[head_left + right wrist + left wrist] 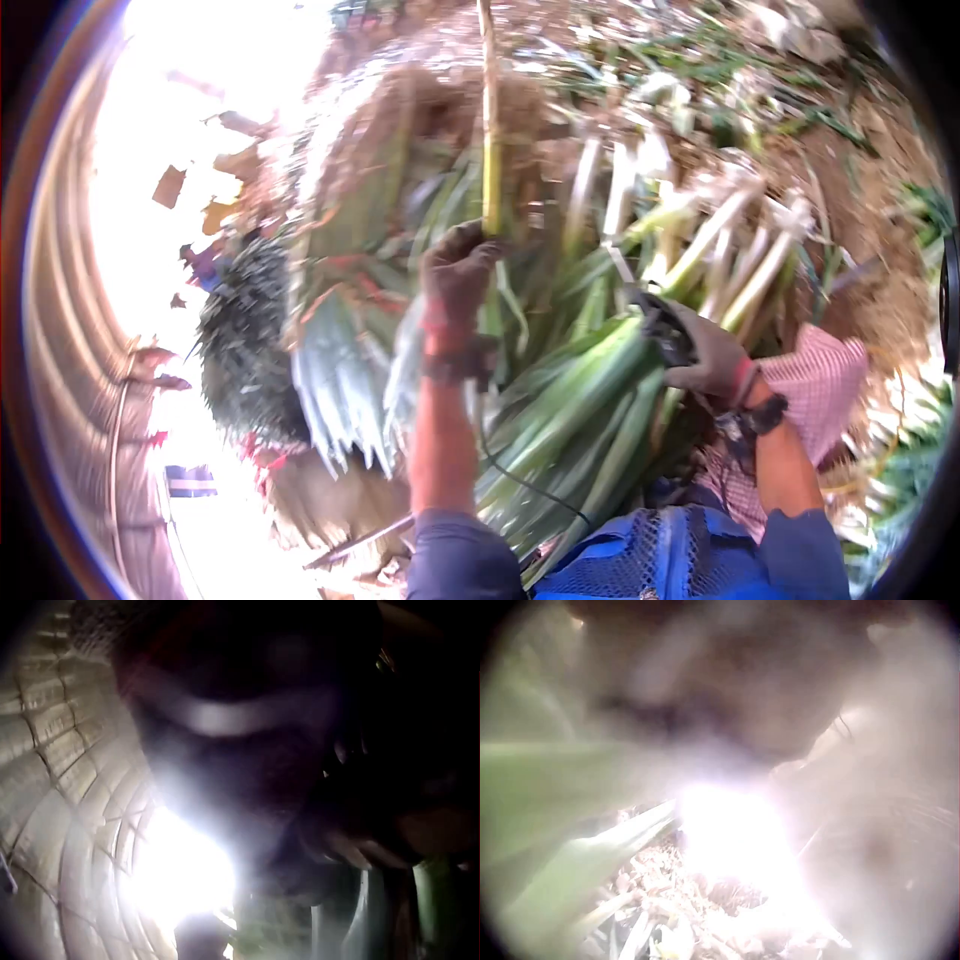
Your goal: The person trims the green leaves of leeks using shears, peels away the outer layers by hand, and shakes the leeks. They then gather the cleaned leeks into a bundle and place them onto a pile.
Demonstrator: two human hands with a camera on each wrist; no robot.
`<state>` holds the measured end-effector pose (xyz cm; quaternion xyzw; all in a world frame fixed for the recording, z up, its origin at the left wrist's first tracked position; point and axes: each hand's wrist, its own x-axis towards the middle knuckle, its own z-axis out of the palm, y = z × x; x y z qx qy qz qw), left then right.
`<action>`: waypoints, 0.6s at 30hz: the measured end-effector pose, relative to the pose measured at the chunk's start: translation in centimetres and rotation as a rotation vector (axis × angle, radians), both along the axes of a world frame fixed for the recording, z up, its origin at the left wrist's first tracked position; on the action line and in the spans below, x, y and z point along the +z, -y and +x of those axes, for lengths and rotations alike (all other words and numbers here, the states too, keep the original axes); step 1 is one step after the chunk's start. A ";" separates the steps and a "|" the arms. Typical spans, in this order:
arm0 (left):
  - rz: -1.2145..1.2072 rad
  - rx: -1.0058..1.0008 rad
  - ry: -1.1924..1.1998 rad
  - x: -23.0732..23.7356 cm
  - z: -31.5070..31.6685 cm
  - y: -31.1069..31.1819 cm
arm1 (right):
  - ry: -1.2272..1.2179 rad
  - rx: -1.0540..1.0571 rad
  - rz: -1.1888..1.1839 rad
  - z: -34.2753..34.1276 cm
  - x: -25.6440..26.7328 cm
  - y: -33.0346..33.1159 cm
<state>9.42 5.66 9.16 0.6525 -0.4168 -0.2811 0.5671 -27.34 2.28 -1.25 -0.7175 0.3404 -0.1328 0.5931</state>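
Note:
In the head view, my gloved left hand [460,285] grips a long yellow-green stalk [491,170] that stands up from the fist. My gloved right hand [708,358] is curled round a dark tool [668,328] with a thin pale tip, over a bundle of leeks [590,385]. White leek stems [715,245] fan out beyond it. The left wrist view has a blurred brown glove [727,682] at the top and green leaves [547,802] at the left. A dark, blurred glove [225,757] fills much of the right wrist view, hiding the fingers' contact.
More leeks lie to the left, beside a dark green leafy pile [250,340]. Loose leaves and stems litter the brown soil [880,200]. A pink checked cloth [815,385] is near my right forearm. A curved, ribbed wall [75,330] runs along the left, beside strong glare.

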 end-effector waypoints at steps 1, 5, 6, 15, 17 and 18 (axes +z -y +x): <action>-0.008 0.097 0.078 1.6 -0.2 -1.2 | 0.124 -0.022 0.080 0.2 -1.0 0.0; -0.170 0.266 0.074 7.8 -0.2 -6.7 | 0.208 -0.039 0.052 -0.2 -3.4 0.2; -0.260 0.309 0.068 9.3 0.6 -8.9 | 0.166 -0.040 0.024 -0.5 -2.6 0.0; -0.457 0.878 0.615 17.2 10.3 -31.1 | 0.095 -0.044 -0.058 -0.8 -1.8 -0.8; -0.412 1.008 0.627 18.3 11.9 -38.4 | 0.095 -0.059 -0.080 -0.8 -1.7 -1.1; -0.376 1.029 0.833 17.9 14.6 -42.7 | 0.091 -0.045 -0.082 -0.8 -1.7 -1.2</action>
